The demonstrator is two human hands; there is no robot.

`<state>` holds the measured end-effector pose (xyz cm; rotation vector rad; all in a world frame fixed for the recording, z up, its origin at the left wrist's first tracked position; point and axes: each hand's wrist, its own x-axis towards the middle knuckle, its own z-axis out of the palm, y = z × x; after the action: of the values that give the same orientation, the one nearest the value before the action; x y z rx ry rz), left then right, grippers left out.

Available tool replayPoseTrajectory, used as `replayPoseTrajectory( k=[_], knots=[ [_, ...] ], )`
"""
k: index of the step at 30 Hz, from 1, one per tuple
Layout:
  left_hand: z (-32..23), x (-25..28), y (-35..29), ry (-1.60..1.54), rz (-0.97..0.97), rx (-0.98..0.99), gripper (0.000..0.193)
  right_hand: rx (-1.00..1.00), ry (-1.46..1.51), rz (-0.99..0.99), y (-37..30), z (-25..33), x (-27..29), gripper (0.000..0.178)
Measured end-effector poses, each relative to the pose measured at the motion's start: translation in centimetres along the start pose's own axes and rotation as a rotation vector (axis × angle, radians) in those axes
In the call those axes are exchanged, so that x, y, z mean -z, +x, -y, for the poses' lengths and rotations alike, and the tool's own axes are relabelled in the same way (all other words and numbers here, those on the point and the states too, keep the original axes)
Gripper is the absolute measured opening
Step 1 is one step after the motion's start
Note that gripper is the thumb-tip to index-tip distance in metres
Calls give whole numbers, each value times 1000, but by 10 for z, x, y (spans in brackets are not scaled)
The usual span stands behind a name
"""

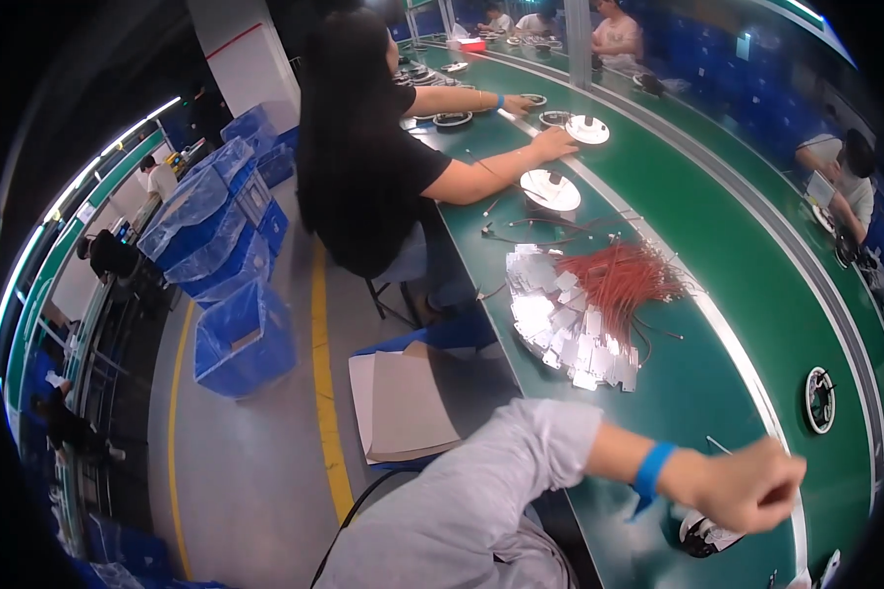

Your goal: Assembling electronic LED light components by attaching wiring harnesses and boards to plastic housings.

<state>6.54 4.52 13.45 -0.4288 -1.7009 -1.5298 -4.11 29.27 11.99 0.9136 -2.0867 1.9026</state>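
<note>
My left hand (753, 488), with a blue strap (651, 476) round its wrist, is raised over the right edge of the green bench (619, 491). Its fingers curl into a loose fist; whatever they may hold is hidden. Partly under the hand lies a black-and-white part (702, 535), largely covered by it. A thin white rod (719, 445) shows just behind the knuckles. Farther up the bench lie a pile of silvery metal plates (560, 319) and a bundle of red wires (619, 280) with white connectors. My right hand is out of the picture.
A co-worker in black (363, 147) sits at the left, hands by white discs (587, 130). A white ring-shaped part (820, 400) lies on the green conveyor (756, 265). Flattened cardboard (403, 402) and lined blue bins (246, 339) stand left of the bench.
</note>
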Motion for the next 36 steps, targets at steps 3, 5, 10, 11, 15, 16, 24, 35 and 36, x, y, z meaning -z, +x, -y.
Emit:
replayPoseTrajectory(
  k=[3, 5, 10, 11, 15, 16, 24, 35, 36],
  knots=[
    [28, -49, -1, -49, 136, -34, 10, -41, 134, 79, 4, 5, -57, 12],
    [25, -56, 8, -98, 85, 17, 7, -118, 386, 225, 14, -41, -42, 19],
    [41, -50, 10, -66, 139, 118, 9, 14, 507, 201, 27, -30, -73, 13],
    [45, -50, 13, -67, 169, 128, 10, -13, 460, 93, 25, -23, -76, 15],
    [46, -31, 25, 216, 430, 3, 15, 73, 225, 300, 37, -21, -65, 8],
    [37, -18, 31, 248, 469, 133, 17, -23, 328, 175, 33, -14, -74, 5],
    [21, 5, 48, -5, 327, 201, 11, -113, 9, 674, 30, 4, -86, 15],
    [12, 23, 55, -308, 106, 421, 25, -80, -126, 732, 41, 10, -53, 14],
    [8, 25, 56, -323, 70, 454, 20, -20, -150, 837, 44, 9, -50, 13]
  ],
)
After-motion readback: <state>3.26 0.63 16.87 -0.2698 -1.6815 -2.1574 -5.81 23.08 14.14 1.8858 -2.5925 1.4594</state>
